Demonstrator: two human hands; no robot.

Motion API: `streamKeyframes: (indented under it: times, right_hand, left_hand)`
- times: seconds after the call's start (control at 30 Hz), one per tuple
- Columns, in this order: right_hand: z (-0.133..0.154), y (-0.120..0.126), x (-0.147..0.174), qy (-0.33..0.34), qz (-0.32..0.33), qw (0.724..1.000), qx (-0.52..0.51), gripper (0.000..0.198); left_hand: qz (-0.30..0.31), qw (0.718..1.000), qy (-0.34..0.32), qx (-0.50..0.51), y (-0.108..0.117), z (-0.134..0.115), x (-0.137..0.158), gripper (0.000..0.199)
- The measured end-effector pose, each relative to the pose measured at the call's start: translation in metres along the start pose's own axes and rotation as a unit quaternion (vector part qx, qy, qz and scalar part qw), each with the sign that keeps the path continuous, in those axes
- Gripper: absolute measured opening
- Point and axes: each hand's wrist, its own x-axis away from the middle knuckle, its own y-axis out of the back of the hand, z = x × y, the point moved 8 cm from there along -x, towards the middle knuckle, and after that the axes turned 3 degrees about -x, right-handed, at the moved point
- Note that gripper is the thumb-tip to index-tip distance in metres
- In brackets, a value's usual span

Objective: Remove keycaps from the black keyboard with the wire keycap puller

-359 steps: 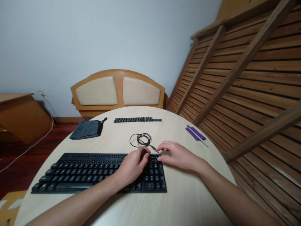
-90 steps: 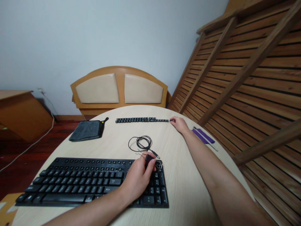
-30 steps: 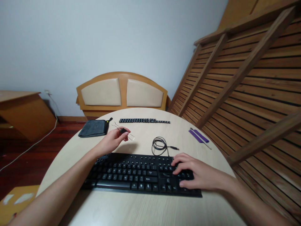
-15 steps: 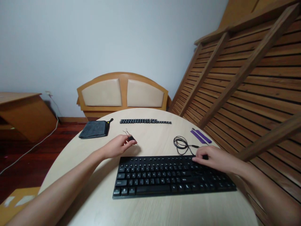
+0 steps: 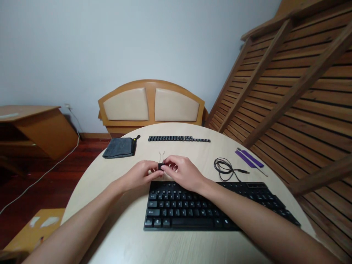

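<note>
In front of me, just beyond the keyboard's back edge, my two hands meet. My left hand (image 5: 144, 171) pinches a wire keycap puller (image 5: 161, 166) with a small black middle; two thin bent wires stick up from it. The fingers of my right hand (image 5: 184, 171) close on the same black piece from the other side. Whether a loose keycap is also between the fingers is hidden. Below the hands lies a black keyboard (image 5: 192, 222), partly covered by my right forearm. Further back stands a row of loose black keycaps (image 5: 170, 138).
A dark zip pouch (image 5: 119, 147) lies at the table's back left. On the right are a coiled black cable (image 5: 223, 167) and purple strips (image 5: 249, 158) with a thin rod beside them. The round table (image 5: 110, 242) has a slatted wooden frame (image 5: 302, 91) leaning close on its right.
My right hand has left the keyboard's right end and come over to my left hand, onto the puller. The view has shifted a little to the left.
</note>
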Motion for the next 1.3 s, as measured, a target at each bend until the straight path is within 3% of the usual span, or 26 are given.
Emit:
streamKeyframes:
  times: [0.07, 0.17, 0.3, 0.4, 0.6, 0.83, 0.97, 1.07, 1.17, 1.3]
  right_hand:
    - [-0.017, 0.002, 0.000, -0.026, -0.042, 0.998, -0.028, 0.017]
    - [-0.049, 0.006, 0.004, -0.079, -0.093, 0.989, -0.084, 0.018]
    - [-0.081, 0.009, 0.008, -0.142, -0.133, 0.969, -0.152, 0.019]
    - [-0.089, 0.014, 0.011, -0.164, -0.164, 0.956, -0.177, 0.020]
    - [-0.099, 0.021, 0.021, -0.212, -0.217, 0.939, -0.160, 0.022]
    - [-0.111, 0.027, 0.029, -0.213, -0.245, 0.942, -0.089, 0.022]
    - [-0.103, 0.027, 0.016, -0.193, -0.218, 0.950, -0.115, 0.020]
    - [-0.082, 0.025, -0.007, -0.120, -0.179, 0.961, -0.175, 0.017]
    - [-0.060, 0.013, -0.025, -0.071, -0.130, 0.961, -0.234, 0.018]
    - [-0.045, -0.011, -0.024, -0.068, -0.085, 0.961, -0.253, 0.018]
  left_hand:
    - [0.026, 0.999, 0.034, 0.002, 0.003, 0.005, 0.007, 0.034]
    - [0.096, 0.992, 0.085, -0.012, -0.004, 0.005, 0.021, 0.063]
    - [0.154, 0.976, 0.099, -0.121, -0.020, -0.010, 0.035, 0.092]
    - [0.179, 0.965, 0.115, -0.156, -0.030, -0.016, 0.038, 0.099]
    - [0.205, 0.971, 0.082, -0.092, -0.034, -0.015, 0.034, 0.093]
    - [0.165, 0.986, 0.023, -0.028, -0.030, -0.007, 0.020, 0.087]
    - [0.154, 0.987, 0.034, 0.006, -0.026, 0.001, 0.016, 0.083]
    - [0.161, 0.983, 0.080, 0.036, -0.022, 0.016, 0.017, 0.079]
    - [0.144, 0.983, 0.109, 0.034, -0.015, 0.031, 0.017, 0.066]
    - [0.139, 0.983, 0.118, 0.036, -0.012, 0.041, 0.015, 0.056]
